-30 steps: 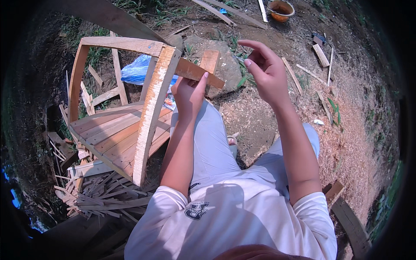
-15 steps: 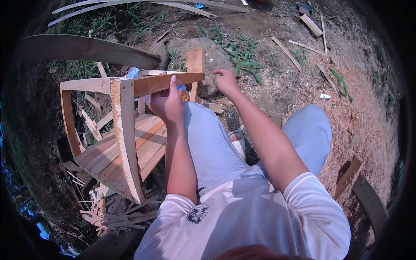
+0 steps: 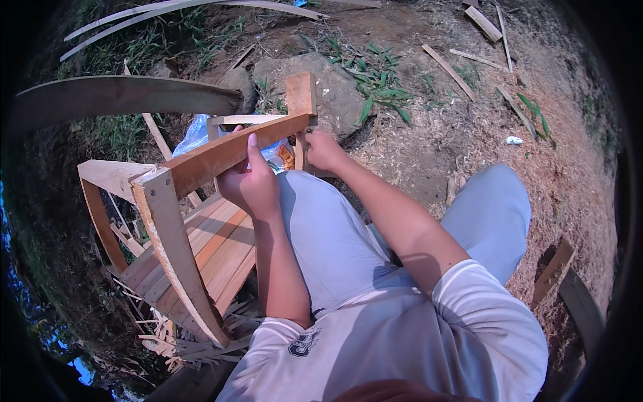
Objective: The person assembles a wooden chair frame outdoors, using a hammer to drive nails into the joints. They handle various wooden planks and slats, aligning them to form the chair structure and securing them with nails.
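The left hand [image 3: 251, 189] pinches a brown wooden rail [image 3: 207, 159] between thumb and fingers, partway along. At the top of a slatted wooden frame [image 3: 220, 231], the rail's long axis points from a corner post [image 3: 167, 231] rightward and away from the person. The right hand [image 3: 325, 150] curls at the rail's far end; its grip cannot be told.

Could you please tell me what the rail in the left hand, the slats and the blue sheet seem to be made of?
Rail: wood, apparently unvarnished, with a matt brown face and squared edges.
Slats: likely bare wood, since tones vary from pale to orange-brown.
Blue sheet: probably thin plastic, as it looks crumpled and shiny.
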`<state>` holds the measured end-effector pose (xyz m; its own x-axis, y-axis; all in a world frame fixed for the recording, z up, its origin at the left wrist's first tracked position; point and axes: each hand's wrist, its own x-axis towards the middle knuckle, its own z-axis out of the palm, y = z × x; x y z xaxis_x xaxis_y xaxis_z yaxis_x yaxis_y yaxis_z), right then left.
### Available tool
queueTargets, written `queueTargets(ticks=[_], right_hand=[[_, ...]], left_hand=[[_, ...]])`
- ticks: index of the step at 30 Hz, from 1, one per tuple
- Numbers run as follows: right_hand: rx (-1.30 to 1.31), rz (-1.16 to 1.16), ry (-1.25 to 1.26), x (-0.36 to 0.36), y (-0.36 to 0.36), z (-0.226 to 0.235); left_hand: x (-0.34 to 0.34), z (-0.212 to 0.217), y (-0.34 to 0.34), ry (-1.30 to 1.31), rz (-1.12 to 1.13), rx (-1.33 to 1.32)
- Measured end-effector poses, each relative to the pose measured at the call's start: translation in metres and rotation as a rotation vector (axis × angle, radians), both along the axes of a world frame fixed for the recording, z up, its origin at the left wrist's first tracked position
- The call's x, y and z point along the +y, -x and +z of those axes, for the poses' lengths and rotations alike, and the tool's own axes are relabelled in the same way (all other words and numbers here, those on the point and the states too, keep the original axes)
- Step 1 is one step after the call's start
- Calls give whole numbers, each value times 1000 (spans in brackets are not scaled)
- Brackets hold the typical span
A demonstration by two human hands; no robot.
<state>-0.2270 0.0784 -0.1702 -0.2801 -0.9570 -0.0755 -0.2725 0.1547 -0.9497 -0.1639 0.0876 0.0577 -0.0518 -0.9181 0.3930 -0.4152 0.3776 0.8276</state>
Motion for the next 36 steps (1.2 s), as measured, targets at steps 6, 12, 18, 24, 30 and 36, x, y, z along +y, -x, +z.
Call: queueTargets(ticks=[6, 12, 18, 24, 30, 36], right_hand=[[207, 134, -46, -16, 1, -9], [170, 137, -36, -14, 1, -12], [140, 164, -47, -15, 4, -9], [152, 188, -31, -21, 0, -22], [176, 189, 18, -24, 1, -29], [162, 188, -17, -21, 6, -20]], left_hand=[[-5, 0, -1, -43, -9, 9], [-5, 0, 2, -51, -20, -18], [-5, -3, 0, -45, -45, 8], [0, 1, 4, -70, -35, 14], [0, -1, 8, -23, -40, -12], [1, 1, 6, -81, -25, -28]])
